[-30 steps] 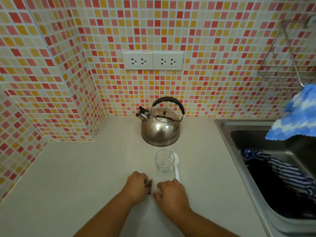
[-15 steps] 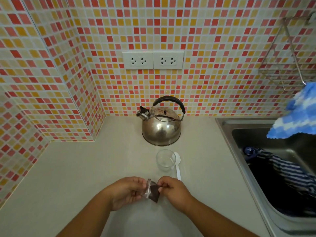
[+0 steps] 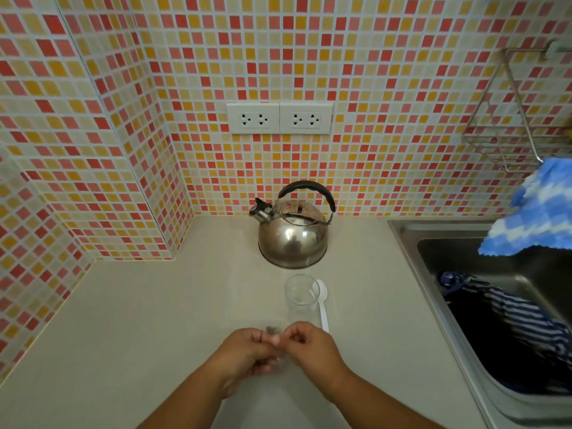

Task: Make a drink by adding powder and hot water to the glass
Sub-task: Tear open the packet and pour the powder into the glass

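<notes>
Fingers of our left hand (image 3: 247,351) and right hand (image 3: 309,348) meet over the counter (image 3: 154,320), pinching a small clear packet (image 3: 273,331) of dark powder between them, just in front of the empty glass (image 3: 301,295). We judge the packet light, limp and slippery, so we should take it by its top edge and tear there, keeping the powder low. The glass is fragile and tips easily. A white spoon (image 3: 322,305) lies touching its right side. The kettle (image 3: 292,233) behind will be heavy and hot; we lift it by the black handle.
</notes>
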